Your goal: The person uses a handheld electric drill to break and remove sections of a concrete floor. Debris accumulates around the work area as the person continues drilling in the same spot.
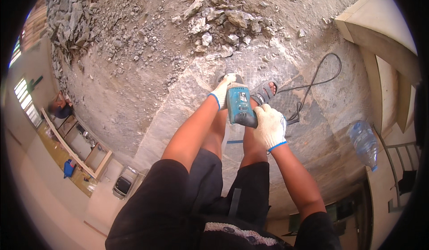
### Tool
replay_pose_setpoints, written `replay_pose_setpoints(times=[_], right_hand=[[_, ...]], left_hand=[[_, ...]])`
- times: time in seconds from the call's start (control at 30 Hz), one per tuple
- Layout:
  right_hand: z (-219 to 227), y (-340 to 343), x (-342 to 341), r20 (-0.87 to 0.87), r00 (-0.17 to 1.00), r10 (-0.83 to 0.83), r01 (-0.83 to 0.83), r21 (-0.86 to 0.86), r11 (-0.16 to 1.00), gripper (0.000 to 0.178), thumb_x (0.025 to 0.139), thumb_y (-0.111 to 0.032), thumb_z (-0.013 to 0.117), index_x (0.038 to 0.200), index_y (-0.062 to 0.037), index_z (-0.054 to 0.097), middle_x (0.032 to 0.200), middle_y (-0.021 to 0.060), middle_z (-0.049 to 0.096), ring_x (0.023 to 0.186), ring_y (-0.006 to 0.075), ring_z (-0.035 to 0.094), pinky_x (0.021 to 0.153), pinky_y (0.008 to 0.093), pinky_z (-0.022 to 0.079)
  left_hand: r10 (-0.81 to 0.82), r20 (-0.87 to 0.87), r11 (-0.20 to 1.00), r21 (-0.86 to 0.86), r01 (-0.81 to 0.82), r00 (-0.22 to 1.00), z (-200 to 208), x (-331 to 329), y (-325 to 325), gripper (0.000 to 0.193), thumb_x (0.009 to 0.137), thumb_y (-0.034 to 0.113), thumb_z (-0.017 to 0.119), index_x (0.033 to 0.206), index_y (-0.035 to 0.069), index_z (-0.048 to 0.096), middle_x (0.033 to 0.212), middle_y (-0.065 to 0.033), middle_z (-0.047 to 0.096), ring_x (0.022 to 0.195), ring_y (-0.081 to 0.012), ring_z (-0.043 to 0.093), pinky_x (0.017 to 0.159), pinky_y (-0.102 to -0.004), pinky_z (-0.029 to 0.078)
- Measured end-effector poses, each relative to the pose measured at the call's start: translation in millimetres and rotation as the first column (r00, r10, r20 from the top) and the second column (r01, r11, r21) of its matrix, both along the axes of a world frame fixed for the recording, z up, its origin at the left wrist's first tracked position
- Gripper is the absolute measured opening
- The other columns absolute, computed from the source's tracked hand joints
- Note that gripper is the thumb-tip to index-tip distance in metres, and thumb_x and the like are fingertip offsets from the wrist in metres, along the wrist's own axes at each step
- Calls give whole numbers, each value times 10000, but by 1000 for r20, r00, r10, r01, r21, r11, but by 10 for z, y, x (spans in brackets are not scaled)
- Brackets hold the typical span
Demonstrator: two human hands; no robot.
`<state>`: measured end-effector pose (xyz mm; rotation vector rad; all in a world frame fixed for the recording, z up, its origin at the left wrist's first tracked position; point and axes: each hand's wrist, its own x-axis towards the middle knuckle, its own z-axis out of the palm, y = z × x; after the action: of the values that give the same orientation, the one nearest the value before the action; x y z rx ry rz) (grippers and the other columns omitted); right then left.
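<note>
A teal and black demolition hammer (240, 102) is held in front of my legs, its front end pointing away from me at the broken floor. My left hand (221, 91), in a white knitted glove with a blue cuff, is closed around the front of the tool. My right hand (271, 127), gloved the same way, is wrapped around the rear handle. The tool's bit is mostly hidden, and its tip seems to meet the edge of the broken floor. From the handle end a black power cord (305, 102) runs off to the right and loops on the floor.
Broken rubble (223, 22) lies ahead, with a larger stone heap (73, 20) at far left. My sandalled foot (264, 92) stands beside the tool. A large plastic water bottle (363, 143) lies at right, near steps (380, 27). Another person (61, 107) is at far left, by a wooden frame (71, 149).
</note>
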<state>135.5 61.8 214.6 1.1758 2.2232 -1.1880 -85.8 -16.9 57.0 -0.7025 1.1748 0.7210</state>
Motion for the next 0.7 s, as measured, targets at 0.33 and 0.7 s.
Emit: replay_pose_setpoints(times=[0.33, 0.7], right_hand=[[2, 113, -204, 9, 998, -60, 59, 61, 996, 316, 804, -74, 797, 1119, -97, 782, 1104, 171, 733, 1030, 443, 754, 891, 540, 610], [-84, 133, -344, 30, 998, -54, 52, 83, 995, 294, 842, -95, 784, 1136, -105, 789, 1111, 176, 739, 1036, 433, 757, 895, 536, 613]], left_hand=[[38, 47, 999, 26, -39, 998, -163, -73, 114, 449, 1146, 514, 587, 1336, 130, 722, 1190, -149, 825, 991, -321, 808, 887, -537, 680], [-16, 68, 1000, 15, 15, 998, -272, -194, 236, 483, 1149, 505, 582, 1259, 74, 771, 1120, -156, 836, 961, -318, 804, 885, -520, 681]])
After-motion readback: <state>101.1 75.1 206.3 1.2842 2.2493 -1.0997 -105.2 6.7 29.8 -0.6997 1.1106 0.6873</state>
